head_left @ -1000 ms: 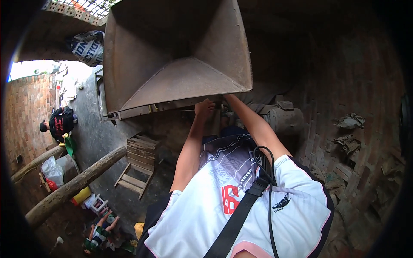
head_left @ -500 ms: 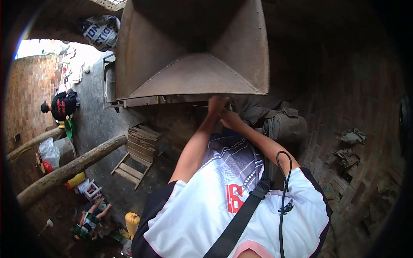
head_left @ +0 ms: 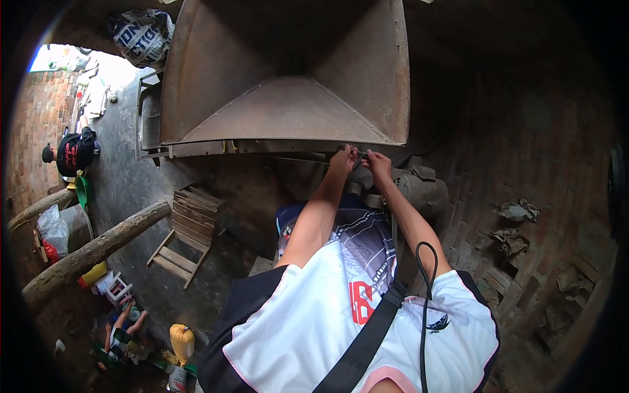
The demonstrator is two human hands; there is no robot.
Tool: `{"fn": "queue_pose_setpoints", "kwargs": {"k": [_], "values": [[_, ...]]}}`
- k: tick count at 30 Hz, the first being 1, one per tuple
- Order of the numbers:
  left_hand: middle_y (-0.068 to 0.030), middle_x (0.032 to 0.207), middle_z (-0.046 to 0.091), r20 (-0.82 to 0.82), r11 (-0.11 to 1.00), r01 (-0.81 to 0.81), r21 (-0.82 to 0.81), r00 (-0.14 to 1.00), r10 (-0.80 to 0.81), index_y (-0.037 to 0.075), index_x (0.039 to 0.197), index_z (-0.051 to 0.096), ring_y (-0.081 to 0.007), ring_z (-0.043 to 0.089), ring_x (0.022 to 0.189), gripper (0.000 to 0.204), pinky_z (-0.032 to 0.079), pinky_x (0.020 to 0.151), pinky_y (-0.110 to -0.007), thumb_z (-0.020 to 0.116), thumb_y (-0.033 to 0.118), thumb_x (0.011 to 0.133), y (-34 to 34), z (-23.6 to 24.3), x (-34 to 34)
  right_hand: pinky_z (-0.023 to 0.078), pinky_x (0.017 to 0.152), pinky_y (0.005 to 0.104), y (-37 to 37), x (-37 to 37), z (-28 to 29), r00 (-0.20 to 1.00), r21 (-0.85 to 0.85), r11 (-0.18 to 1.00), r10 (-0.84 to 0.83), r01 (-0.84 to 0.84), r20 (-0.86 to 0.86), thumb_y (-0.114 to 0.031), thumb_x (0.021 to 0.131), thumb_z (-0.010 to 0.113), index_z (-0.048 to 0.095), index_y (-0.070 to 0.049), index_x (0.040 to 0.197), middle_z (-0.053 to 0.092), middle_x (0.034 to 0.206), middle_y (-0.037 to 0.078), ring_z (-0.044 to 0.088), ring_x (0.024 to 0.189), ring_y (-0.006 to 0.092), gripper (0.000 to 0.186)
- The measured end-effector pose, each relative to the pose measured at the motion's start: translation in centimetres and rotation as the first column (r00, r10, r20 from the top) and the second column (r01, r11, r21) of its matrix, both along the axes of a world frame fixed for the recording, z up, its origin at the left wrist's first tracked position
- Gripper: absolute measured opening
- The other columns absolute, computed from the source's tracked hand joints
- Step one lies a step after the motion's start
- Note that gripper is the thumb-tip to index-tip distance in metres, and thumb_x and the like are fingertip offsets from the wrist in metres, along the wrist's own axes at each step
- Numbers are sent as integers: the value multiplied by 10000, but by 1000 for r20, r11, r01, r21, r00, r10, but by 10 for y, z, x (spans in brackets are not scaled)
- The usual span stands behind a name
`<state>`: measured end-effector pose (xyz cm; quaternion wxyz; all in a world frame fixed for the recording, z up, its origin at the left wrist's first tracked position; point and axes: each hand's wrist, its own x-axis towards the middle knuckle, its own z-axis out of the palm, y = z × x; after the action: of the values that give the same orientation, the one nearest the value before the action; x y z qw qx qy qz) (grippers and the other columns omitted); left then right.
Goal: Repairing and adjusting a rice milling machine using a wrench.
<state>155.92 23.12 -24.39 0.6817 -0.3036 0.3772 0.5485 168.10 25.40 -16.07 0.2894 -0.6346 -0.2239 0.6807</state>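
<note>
A large rusty metal hopper [head_left: 298, 108] with sloping inner walls stands in front of me. Just below its near rim, toward the right corner, my left hand [head_left: 343, 158] is closed with its fingers pinched. My right hand [head_left: 379, 165] is closed too, a little to the right of it. Between the fingertips of both runs a small, dark, thin piece [head_left: 362, 155], too small to name. Below the hands, a dusty motor-like housing [head_left: 424, 191] sits to the right, partly hidden by my right forearm.
A wooden slatted chair [head_left: 190, 229] stands on the dark floor to the left. Beyond it a log pole [head_left: 98, 252] slants across. Crumpled scraps [head_left: 517, 211] lie on the brick floor at right. Two people are at the far left, one in black [head_left: 75, 152].
My hands, which were together with the wrists overlapping under the rim, are now apart side by side, the right one further right. The view has shifted slightly.
</note>
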Motion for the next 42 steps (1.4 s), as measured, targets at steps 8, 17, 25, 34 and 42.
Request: {"fn": "queue_pose_setpoints", "kwargs": {"k": [8,17,25,34,42], "values": [[-91,797,625,-364,821,555,-132,743,-561,38,880,604,-200,605,669,184,480,575,-287,562,214,848,-5,80,-11,506,701,393,85,11,-170,788,651,683,-180,-330,589,-151,842,541,597,13,1017,648,880,134,629,799,280,247],[-99,686,643,-947,952,-31,-305,116,-299,3,734,661,-159,615,666,297,467,609,-319,528,260,804,-41,112,-106,492,768,436,14,-151,-53,355,380,-59,250,-923,901,-161,785,558,592,26,995,622,927,222,603,845,385,284],[-206,658,599,-935,821,450,-351,-215,-281,-50,777,604,-409,599,656,323,479,615,-430,650,259,694,-19,75,-72,499,727,437,-59,-68,34,-121,-25,-159,632,-987,766,-135,775,544,592,16,972,608,896,213,612,837,350,252],[-132,679,643,-872,704,582,-407,-17,-490,-11,770,631,-290,622,564,228,507,561,-371,724,158,649,2,56,-25,483,749,345,-43,7,62,582,562,249,598,-789,551,-23,775,608,554,-37,1048,567,1034,114,578,915,283,279],[-116,546,607,-842,864,392,-316,304,-446,-23,612,608,-204,607,476,162,483,486,-328,721,85,658,-1,58,-21,517,674,284,-54,18,3,983,12,992,-120,123,-138,-25,802,623,514,2,1057,603,837,91,609,713,184,279]]}}
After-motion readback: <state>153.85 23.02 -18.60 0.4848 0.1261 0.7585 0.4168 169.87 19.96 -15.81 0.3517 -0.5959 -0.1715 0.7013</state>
